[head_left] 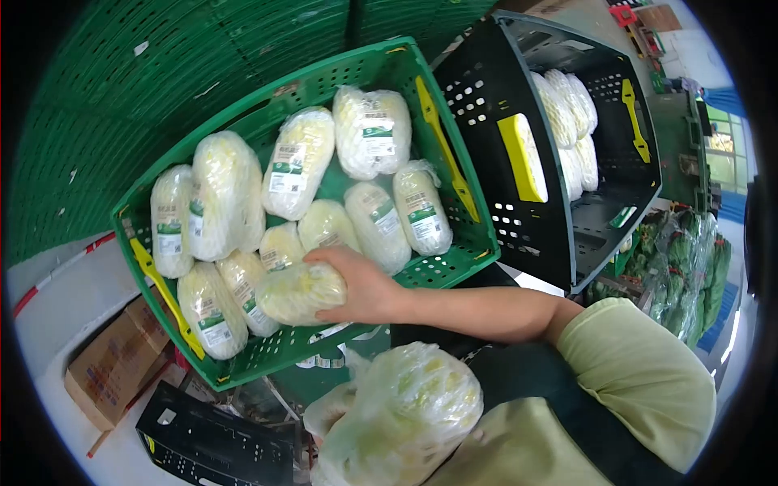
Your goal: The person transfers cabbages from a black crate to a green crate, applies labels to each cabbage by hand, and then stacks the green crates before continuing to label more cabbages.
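Note:
My right hand (352,283) is closed round one end of a plastic-wrapped napa cabbage (296,293) over the near side of a green crate (450,277). Several more wrapped napa cabbages lie in that crate, among them one with a white-and-green label (288,166). Close to my body, a large napa cabbage in clear plastic (417,397) is held up against my front. Only a small patch of my left hand (478,436) shows at its edge; the cabbage hides most of the fingers.
Right of the green crate, a tilted black crate (559,235) holds several white-netted items (567,105). Stacked green crates (121,130) form a wall behind. At lower left are a cardboard box (113,368) and another black crate (215,437). Bagged green vegetables (685,267) stand at far right.

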